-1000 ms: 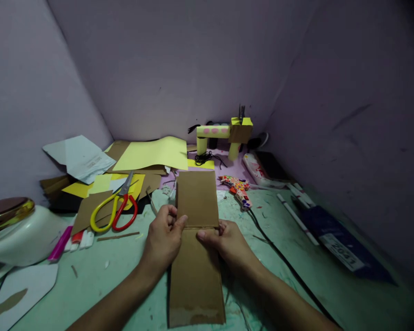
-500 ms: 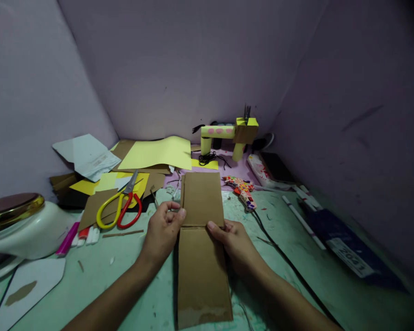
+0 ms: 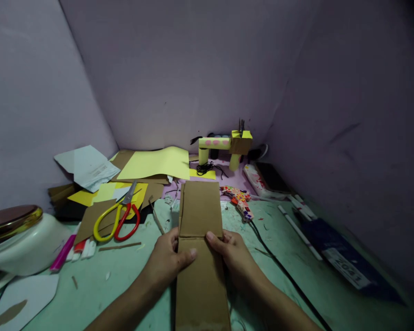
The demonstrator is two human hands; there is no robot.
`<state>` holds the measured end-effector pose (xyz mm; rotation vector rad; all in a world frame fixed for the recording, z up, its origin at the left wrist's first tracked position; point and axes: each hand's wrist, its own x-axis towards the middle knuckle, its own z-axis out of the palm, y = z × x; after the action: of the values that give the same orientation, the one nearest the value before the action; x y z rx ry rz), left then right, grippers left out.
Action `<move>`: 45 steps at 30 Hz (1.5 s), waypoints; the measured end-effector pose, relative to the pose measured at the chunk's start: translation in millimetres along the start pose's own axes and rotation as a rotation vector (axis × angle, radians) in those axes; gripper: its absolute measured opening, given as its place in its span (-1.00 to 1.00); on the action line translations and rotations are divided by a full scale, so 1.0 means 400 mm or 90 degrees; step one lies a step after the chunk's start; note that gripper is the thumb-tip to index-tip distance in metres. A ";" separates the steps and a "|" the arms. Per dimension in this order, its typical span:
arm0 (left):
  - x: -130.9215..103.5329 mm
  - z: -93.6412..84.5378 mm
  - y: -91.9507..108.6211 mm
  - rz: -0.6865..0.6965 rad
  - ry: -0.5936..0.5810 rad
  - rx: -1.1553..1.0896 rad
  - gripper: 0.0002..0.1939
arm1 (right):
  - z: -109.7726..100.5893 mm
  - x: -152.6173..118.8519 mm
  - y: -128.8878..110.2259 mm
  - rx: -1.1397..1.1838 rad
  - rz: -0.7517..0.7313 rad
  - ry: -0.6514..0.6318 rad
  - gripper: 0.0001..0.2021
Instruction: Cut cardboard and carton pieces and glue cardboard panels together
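Observation:
A long brown cardboard piece [image 3: 200, 209] with a crease across its middle lies lengthwise before me. My left hand [image 3: 172, 255] grips its left edge just below the crease, thumb on top and fingers partly hidden behind. On the opposite edge my right hand [image 3: 232, 248] pinches the cardboard at the crease, its thumb on the upper face and the other fingers underneath. Beyond my right hand lies a glue gun [image 3: 239, 200] with a flower pattern and a black cord. Left of the cardboard rest scissors [image 3: 119, 218] with one yellow and one red handle.
A yellow paper giraffe-like figure [image 3: 215, 144] stands at the back by the wall. Yellow sheets [image 3: 155, 164] and cardboard scraps are piled back left. A white rounded object [image 3: 31, 241] and markers [image 3: 62, 253] sit at left; a phone [image 3: 272, 177] and a blue packet [image 3: 345, 257] at right.
My left hand has slid down the cardboard's left edge from above the crease to just below it. My right hand keeps its hold. The whole view has shifted slightly.

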<state>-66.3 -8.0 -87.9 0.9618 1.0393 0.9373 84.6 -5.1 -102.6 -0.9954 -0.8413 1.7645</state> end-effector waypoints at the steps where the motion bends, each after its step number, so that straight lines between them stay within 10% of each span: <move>1: 0.000 0.001 -0.003 0.010 -0.007 -0.002 -0.52 | -0.001 0.001 -0.001 -0.004 -0.001 0.003 -0.68; 17: 0.006 -0.010 0.001 -0.022 0.059 -0.028 -0.57 | -0.121 -0.007 -0.196 0.072 -0.341 0.257 -0.76; 30: 0.031 -0.060 0.033 -0.040 -0.059 0.166 -0.44 | -0.087 0.130 -0.264 -0.360 -0.124 -0.047 -0.77; 37: 0.013 -0.059 0.014 0.012 0.108 0.359 -0.63 | -0.058 0.205 -0.235 -0.386 -0.112 -0.037 -0.79; 45: -0.006 -0.069 0.086 -0.012 0.076 0.381 -0.62 | -0.135 0.101 -0.282 -0.340 -0.108 0.031 -0.66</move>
<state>-98.8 4.8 -60.9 1.3937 1.4708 0.6797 164.8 78.5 -40.7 -1.2569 -1.3644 1.3896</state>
